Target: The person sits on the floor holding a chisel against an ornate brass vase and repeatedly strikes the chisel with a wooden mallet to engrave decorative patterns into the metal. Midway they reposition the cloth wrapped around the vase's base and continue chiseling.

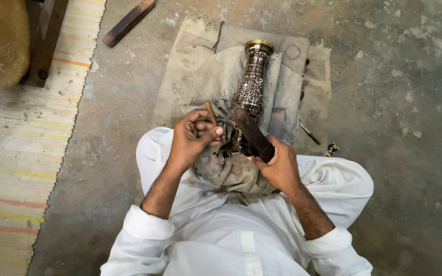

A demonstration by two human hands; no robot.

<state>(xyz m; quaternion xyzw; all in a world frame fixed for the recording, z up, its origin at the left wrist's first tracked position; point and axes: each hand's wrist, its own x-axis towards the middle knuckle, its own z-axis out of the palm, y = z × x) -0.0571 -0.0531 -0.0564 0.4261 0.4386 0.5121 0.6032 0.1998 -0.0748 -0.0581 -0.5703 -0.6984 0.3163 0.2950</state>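
You are pinching a thin wooden-handled chisel (212, 114) in your left hand (193, 137), grip closed, against the engraved brass vase (252, 82) bedded on cloth (208, 76) for steadiness, while your right hand (278, 164) is clasping a dark wooden striker (250, 132), fully closed, above it.

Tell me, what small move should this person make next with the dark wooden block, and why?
Probably a short tap of the dark wooden block in the right hand onto the thin wooden-handled tool pinched in the left hand: the block sits raised beside the tool, over the engraved metal vase.
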